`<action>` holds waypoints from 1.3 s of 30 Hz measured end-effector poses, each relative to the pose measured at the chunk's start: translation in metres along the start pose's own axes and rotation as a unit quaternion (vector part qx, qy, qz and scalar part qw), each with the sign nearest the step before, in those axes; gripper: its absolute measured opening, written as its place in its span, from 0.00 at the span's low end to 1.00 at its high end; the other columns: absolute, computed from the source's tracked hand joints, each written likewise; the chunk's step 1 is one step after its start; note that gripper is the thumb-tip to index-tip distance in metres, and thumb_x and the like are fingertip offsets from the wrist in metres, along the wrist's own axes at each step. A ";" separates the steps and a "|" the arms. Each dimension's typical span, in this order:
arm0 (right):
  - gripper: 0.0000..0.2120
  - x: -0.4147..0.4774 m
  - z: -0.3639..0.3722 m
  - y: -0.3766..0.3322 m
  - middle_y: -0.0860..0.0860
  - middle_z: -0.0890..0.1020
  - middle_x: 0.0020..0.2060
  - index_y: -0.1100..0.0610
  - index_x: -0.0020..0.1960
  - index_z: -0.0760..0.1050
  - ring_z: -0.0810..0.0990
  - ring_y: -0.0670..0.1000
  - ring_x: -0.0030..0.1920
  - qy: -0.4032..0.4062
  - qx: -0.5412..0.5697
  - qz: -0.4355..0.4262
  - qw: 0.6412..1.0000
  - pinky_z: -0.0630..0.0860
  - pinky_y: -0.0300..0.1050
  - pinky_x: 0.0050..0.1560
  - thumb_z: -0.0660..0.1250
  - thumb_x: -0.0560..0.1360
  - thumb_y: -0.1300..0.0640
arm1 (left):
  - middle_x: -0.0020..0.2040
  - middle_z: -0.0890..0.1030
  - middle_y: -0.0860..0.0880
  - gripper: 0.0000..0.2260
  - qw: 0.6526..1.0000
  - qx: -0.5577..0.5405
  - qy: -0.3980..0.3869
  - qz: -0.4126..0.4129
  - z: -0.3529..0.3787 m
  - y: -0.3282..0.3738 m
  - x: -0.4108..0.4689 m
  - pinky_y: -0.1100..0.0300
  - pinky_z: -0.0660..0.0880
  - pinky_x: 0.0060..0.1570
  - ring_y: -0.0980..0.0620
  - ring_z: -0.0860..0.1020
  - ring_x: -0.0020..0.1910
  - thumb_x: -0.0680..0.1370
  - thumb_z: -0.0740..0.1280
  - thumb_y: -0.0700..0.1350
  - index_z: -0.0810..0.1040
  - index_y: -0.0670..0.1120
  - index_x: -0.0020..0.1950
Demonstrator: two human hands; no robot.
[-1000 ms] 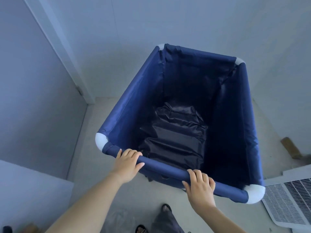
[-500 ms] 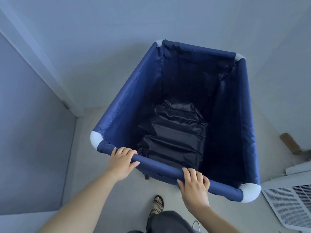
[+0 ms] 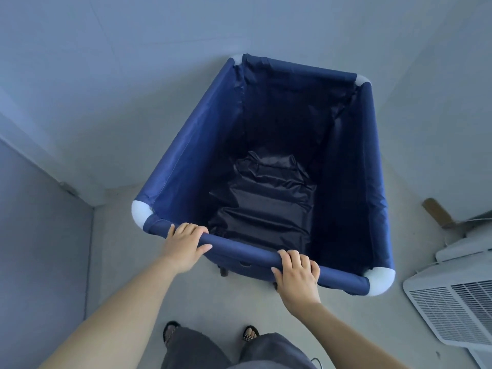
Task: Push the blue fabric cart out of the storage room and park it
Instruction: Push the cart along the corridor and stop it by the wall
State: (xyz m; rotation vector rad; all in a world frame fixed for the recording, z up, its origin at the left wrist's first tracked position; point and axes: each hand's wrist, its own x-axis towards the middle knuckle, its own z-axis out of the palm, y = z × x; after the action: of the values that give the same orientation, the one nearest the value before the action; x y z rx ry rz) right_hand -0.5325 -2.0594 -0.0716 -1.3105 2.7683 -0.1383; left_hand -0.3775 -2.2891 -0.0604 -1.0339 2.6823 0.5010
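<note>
The blue fabric cart (image 3: 197, 147) fills the middle of the head view, a deep navy bin with white corner caps and a crumpled dark liner at its bottom. My left hand (image 3: 183, 245) wraps the near top rail close to the left corner. My right hand (image 3: 296, 272) grips the same rail further right, short of the right corner. Both arms reach forward from the bottom of the frame. One dark caster shows under the near edge.
A pale wall (image 3: 133, 75) stands close behind the cart and meets a grey panel (image 3: 40, 235) at the left. A white vented appliance (image 3: 452, 310) lies on the floor at the right, with a wooden handle (image 3: 436, 213) beyond it. My feet are on the grey floor (image 3: 119, 262).
The door frame at the left has slid out toward the frame's edge, the wall ahead looms larger, and both feet now show below. Both hands keep their grip on the rail.
</note>
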 end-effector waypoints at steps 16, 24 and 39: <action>0.31 0.020 0.013 -0.033 0.53 0.79 0.46 0.56 0.55 0.75 0.79 0.57 0.43 0.054 -0.041 0.049 0.996 0.76 0.56 0.47 0.37 0.79 0.42 | 0.61 0.70 0.57 0.17 0.991 0.035 -0.058 0.118 -0.017 -0.056 0.049 0.50 0.53 0.68 0.50 0.66 0.63 0.77 0.55 0.62 0.65 0.58 0.64; 0.18 0.021 0.012 -0.035 0.53 0.79 0.47 0.58 0.56 0.75 0.78 0.58 0.45 0.029 -0.044 0.059 0.997 0.75 0.57 0.50 0.58 0.76 0.46 | 0.63 0.70 0.56 0.16 0.988 0.043 -0.056 0.138 -0.020 -0.060 0.048 0.50 0.53 0.68 0.50 0.66 0.64 0.79 0.54 0.59 0.64 0.57 0.65; 0.20 0.009 0.012 -0.032 0.49 0.72 0.56 0.51 0.65 0.65 0.71 0.53 0.56 -0.055 0.038 0.053 0.996 0.60 0.49 0.63 0.53 0.78 0.43 | 0.64 0.71 0.53 0.18 0.999 0.016 -0.018 0.041 -0.007 -0.047 0.023 0.44 0.47 0.73 0.49 0.64 0.68 0.78 0.54 0.61 0.67 0.55 0.65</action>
State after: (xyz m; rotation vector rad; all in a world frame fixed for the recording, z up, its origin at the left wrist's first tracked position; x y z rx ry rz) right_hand -0.5128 -2.0872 -0.0801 -1.1151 2.7038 -0.1574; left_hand -0.3626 -2.3386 -0.0722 -0.9005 2.7011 0.4855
